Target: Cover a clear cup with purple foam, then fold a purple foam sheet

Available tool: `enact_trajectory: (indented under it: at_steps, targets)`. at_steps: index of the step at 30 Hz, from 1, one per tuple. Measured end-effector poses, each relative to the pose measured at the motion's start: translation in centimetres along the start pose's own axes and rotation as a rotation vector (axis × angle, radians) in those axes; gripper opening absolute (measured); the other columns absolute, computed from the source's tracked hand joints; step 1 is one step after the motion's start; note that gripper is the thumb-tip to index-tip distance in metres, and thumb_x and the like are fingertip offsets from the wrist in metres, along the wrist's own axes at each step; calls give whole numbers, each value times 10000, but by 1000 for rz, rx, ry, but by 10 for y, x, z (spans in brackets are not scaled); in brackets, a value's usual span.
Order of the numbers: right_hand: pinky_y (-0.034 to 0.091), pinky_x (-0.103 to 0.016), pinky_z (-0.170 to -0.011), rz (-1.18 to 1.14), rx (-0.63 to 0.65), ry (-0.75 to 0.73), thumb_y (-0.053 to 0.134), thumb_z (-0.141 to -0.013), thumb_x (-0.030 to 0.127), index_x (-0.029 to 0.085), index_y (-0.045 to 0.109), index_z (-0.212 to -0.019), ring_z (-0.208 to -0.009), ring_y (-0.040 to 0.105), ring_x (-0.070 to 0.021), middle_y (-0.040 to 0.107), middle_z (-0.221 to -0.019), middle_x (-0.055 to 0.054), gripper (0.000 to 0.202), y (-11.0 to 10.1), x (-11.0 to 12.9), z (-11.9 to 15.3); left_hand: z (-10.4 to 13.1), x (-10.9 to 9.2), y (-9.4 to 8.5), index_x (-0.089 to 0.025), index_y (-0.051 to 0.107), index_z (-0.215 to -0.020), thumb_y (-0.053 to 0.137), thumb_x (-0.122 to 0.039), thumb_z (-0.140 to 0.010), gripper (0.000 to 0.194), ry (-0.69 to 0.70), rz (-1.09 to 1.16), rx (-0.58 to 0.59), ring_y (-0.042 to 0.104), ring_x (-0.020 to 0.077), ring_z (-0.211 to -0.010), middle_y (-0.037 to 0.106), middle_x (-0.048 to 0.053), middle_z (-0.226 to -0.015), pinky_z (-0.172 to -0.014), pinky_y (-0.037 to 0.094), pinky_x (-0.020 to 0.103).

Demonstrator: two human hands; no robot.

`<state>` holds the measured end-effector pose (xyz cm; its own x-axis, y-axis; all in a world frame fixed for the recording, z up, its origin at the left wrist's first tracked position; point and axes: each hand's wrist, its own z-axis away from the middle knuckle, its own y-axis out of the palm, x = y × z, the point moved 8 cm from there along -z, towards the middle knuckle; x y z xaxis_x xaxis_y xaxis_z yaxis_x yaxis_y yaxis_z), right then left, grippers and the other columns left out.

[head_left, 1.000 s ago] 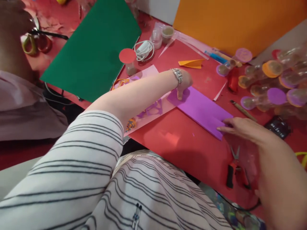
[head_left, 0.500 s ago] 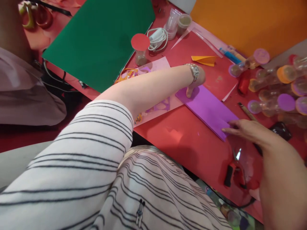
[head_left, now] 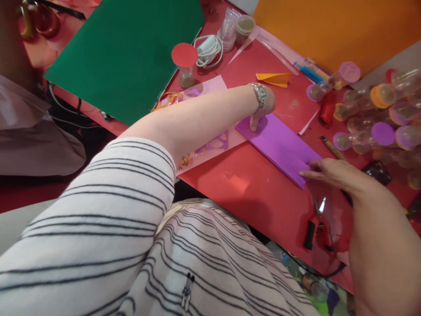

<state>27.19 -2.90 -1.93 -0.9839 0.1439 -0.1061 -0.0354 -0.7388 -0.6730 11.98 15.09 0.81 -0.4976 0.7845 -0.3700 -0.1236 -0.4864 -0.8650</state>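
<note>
A flat purple sheet or stack (head_left: pixel 279 147) lies at a slant on the red table. My left hand (head_left: pixel 262 109), with a watch on its wrist, rests on its far left end; the thumb presses on the purple surface and the other fingers are hidden. At the near right end, my right hand (head_left: pixel 320 169) has thumb and fingertips on the purple edge. Red-handled scissors (head_left: pixel 318 228) lie with parted blades below my right hand. Beneath my left forearm is a pale pink sheet (head_left: pixel 215 90) with purple and orange cut-out scraps.
Clear hourglass-shaped cups (head_left: pixel 365 138) with purple and orange ends crowd the right side. A green sheet (head_left: pixel 131 52) and an orange sheet (head_left: pixel 329 30) cover the back. A red-topped cup (head_left: pixel 186 66) stands beside a white coiled cable (head_left: pixel 208 50). Another person's clothing shows at left.
The whole view has shifted slightly, so things appear a little further left and up. Both hands keep their places on the purple sheet.
</note>
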Motion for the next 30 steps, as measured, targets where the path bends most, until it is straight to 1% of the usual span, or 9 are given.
enact_trajectory:
  at_steps: [1, 3, 6, 10, 14, 18, 23, 27, 30]
  targets:
    - [446, -340, -647, 4, 7, -12, 513, -754, 569, 257, 508, -664, -661, 614, -231, 640, -677, -50, 325, 0, 2, 1, 3, -1, 5, -295, 784, -974, 697, -723, -633, 554, -21, -33, 88, 552, 347, -1158, 781, 1, -1048, -1025, 361, 494]
    - [439, -337, -632, 4, 16, -20, 518, -772, 551, 254, 500, -651, -628, 589, -217, 624, -650, -42, 321, -1, 4, 2, 11, -2, 6, -226, 775, -1063, 686, -742, -639, 674, -78, -77, 171, 522, 382, -1216, 759, 56, -1126, -1067, 332, 528]
    - [428, -326, -635, 6, 8, -12, 537, -789, 507, 248, 493, -649, -616, 564, -200, 597, -636, -26, 298, -4, 8, 6, 17, -7, 1, -196, 756, -1130, 656, -777, -641, 766, -81, -87, 174, 512, 405, -1226, 758, 93, -1118, -1068, 325, 566]
    - [407, -309, -652, 35, 8, 0, 521, -838, 437, 239, 465, -648, -645, 545, -185, 570, -657, -25, 280, -8, 16, 12, 22, -10, -1, -266, 732, -1164, 627, -820, -634, 774, -52, -149, 203, 484, 390, -1206, 773, 26, -1082, -1029, 321, 540]
    - [380, -295, -645, 32, 6, 4, 537, -855, 434, 232, 465, -655, -645, 523, -169, 557, -667, -18, 293, -12, 20, 15, 27, -14, -4, -179, 702, -1214, 675, -791, -639, 841, -68, -193, 226, 489, 364, -1182, 749, 94, -1145, -1041, 311, 529]
    - [345, -286, -625, 35, 19, 10, 541, -869, 441, 229, 468, -647, -631, 486, -153, 520, -630, 0, 316, -11, 18, 13, 27, -19, -5, -113, 710, -1172, 665, -751, -730, 777, -47, -335, 251, 537, 312, -1097, 755, 114, -1107, -1021, 348, 465]
    - [330, -287, -620, 48, 31, 15, 533, -886, 435, 225, 481, -660, -625, 467, -147, 513, -636, 2, 312, -11, 17, 13, 18, -20, -1, -37, 689, -1160, 798, -591, -706, 725, -4, -443, 245, 581, 274, -979, 765, 151, -992, -937, 425, 413]
    - [344, -286, -641, 56, 39, -1, 545, -888, 424, 223, 473, -660, -630, 467, -142, 499, -639, 6, 313, -14, 21, 16, 15, -19, -1, -35, 702, -1116, 831, -444, -724, 582, -1, -468, 225, 574, 255, -947, 765, 124, -876, -928, 434, 387]
    - [350, -284, -653, 63, 41, -1, 542, -891, 413, 221, 477, -666, -635, 469, -139, 504, -649, 7, 303, -14, 22, 16, 16, -20, -2, -58, 707, -1114, 829, -411, -726, 539, -12, -469, 228, 578, 254, -938, 769, 101, -859, -940, 433, 396]
